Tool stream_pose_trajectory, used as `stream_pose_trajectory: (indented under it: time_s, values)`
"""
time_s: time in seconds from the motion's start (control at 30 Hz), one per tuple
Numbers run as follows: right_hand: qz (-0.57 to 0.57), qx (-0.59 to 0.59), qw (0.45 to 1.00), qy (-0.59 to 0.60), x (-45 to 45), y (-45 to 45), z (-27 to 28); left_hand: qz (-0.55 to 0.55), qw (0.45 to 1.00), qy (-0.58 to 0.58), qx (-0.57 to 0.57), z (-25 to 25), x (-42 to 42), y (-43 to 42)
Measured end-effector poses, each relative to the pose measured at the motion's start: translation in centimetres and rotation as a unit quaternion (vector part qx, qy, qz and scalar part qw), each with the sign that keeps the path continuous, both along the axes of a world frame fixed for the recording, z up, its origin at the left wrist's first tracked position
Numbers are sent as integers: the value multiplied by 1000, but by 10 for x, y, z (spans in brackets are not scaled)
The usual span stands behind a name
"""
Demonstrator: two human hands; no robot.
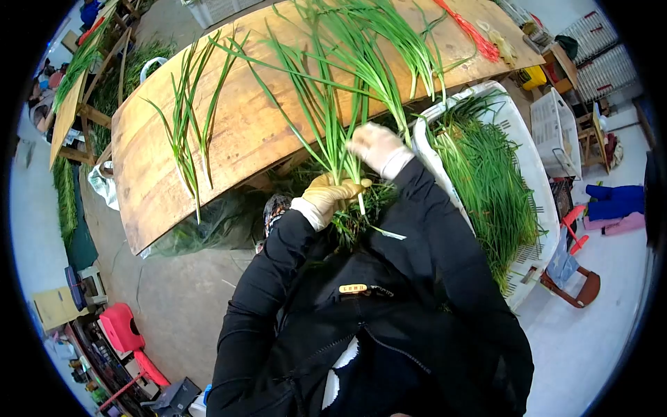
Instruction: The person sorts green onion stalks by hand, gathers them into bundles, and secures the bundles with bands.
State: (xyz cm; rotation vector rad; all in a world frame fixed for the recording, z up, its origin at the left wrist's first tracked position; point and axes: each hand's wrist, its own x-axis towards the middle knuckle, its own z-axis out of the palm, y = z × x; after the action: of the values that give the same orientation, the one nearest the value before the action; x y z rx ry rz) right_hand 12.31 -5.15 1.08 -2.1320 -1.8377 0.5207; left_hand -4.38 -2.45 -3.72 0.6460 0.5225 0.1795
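One gloved left hand [328, 196], clenched round green stalks [332, 149]; one right hand [377, 147], blurred beside them, whose grip I cannot tell.

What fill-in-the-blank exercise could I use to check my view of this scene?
The ____ hand grips green stalks by their pale lower ends.
The top of the table is made of ____.
The big basket full of greens stands on the person's ____ side.
The sleeves of the jacket are coloured ____.

Missing words: left; wood; right; black.
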Motion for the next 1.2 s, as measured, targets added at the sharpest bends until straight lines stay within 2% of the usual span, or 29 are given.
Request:
stream_pose_trajectory:
  time_s: [0.07,0.1,0.13,0.2,0.27,0.37,0.43,0.5,0.53,0.6,0.63,0.67,0.7,0.73,0.8,0.83,0.87,0.9,0.93,0.97,1.0,1.07,1.1,1.13,1.17,1.2]
  values:
    - [-105,172,973,115,32,12,-13,-6,1000,23,5,-3,-2,0]
    - [-121,288,871,380,50,16,-9,4,1000,16,11,2,-3,-3]
    - [-126,377,686,609,65,15,-1,13,1000,9,18,5,-4,-5]
    - [-263,400,764,431,63,-21,61,13,1000,-6,1,-9,-7,-2]
    - [-179,374,815,406,78,-59,75,-26,1000,-10,0,-10,-9,3]
    - [-105,1,917,385,61,-85,27,-32,997,-49,-58,-1,-6,8]
    - [-86,-3,990,112,53,-91,37,-35,990,-85,-110,2,-2,9]
    - [-226,60,972,19,48,-69,54,-23,987,-88,-132,4,6,9]
    - [-227,64,971,-45,42,-54,62,-18,985,-100,-139,2,10,11]
    - [-155,96,968,-172,55,-23,29,-78,972,-145,-169,6,10,17]
    - [-155,43,973,-166,58,-7,21,-73,968,-144,-193,12,13,17]
    - [-153,-10,975,-160,62,7,16,-36,989,-103,-103,27,11,19]
    - [-159,-65,971,-164,71,19,13,17,990,-137,-37,45,6,19]
    - [-181,-35,976,-116,74,22,23,69,982,-171,29,57,0,21]
    - [-176,114,977,-39,73,7,48,121,966,-221,52,61,-9,31]
    - [-155,189,955,166,71,3,52,159,971,-175,18,64,-10,35]
    - [-121,182,833,508,65,-4,55,195,972,-128,-16,65,-11,40]
    - [-110,173,810,549,54,-7,51,237,967,-78,-59,43,-16,53]
    - [-99,166,786,588,45,-10,45,221,971,-63,-67,27,-26,66]
    - [-128,150,876,441,43,-12,29,274,959,-29,67,29,-34,68]
    - [-131,150,901,386,33,-17,24,320,926,5,198,32,-42,67]
    - [-138,132,882,431,17,-26,10,422,813,65,396,42,-51,65]
    - [-138,138,886,420,7,-29,10,449,765,142,440,50,-54,58]
    - [-137,144,890,409,-3,-32,11,451,428,303,723,49,-63,63]
    - [-139,143,867,457,-12,-33,11,455,510,215,698,52,-62,58]
    - [-143,132,870,453,-20,-34,9,452,585,123,662,59,-56,50]
